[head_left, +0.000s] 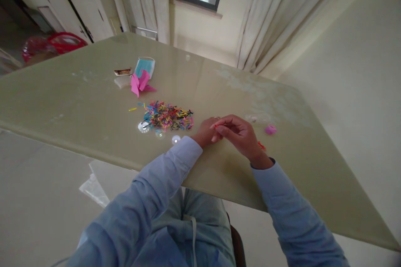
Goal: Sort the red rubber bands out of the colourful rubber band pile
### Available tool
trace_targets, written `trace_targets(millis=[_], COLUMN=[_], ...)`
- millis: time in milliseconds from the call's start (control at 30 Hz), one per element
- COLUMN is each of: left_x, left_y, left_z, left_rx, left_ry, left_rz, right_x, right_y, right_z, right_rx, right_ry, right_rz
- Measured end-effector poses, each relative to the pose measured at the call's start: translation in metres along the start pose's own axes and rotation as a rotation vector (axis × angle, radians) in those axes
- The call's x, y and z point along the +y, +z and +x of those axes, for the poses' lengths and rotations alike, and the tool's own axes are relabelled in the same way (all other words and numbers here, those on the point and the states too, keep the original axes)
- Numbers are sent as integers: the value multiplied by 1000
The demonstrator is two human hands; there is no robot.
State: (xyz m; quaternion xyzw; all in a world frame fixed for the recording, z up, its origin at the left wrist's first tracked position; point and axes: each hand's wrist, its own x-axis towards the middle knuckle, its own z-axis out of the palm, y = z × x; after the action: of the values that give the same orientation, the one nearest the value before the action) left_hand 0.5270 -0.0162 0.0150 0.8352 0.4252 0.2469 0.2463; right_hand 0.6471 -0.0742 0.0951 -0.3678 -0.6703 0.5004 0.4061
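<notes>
My left hand [208, 130] rests low over the table, its fingers partly hidden behind my right hand [233, 131]. The right thumb and index finger are pinched together, with a tiny red thing [216, 126] at their tips, too small to name. Left of the hands lies a heap of small multicoloured bands [167, 116]. Small round clear or white pieces [176, 139] lie in front of the heap. A few red bands [262, 146] sit beside my right wrist, and a pink-purple bundle [270, 129] is farther right.
Behind the heap lie pink paper [142, 82], a blue face mask [145, 66], and small packets [123, 72]. The greenish table [94, 104] has its near edge by my lap. Beyond it are curtains [278, 8], a window, and a red chair or basket [67, 42].
</notes>
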Motion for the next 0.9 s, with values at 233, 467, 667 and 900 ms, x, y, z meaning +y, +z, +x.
trace_targets(millis=[233, 467, 667, 900], left_x=[4, 3, 2, 4], left_y=[-1, -3, -3, -3], left_z=[3, 1, 0, -1], left_rx=[-20, -39, -27, -31], left_ry=[1, -3, 11, -1], left_rz=[174, 179, 182, 224], right_x=[21, 36, 53, 66], right_y=[-42, -103, -148, -169], right_z=[-27, -53, -75, -86], right_rx=[231, 392, 349, 214], right_ry=[-10, 19, 77, 96], right_rz=[-45, -310, -573, -681])
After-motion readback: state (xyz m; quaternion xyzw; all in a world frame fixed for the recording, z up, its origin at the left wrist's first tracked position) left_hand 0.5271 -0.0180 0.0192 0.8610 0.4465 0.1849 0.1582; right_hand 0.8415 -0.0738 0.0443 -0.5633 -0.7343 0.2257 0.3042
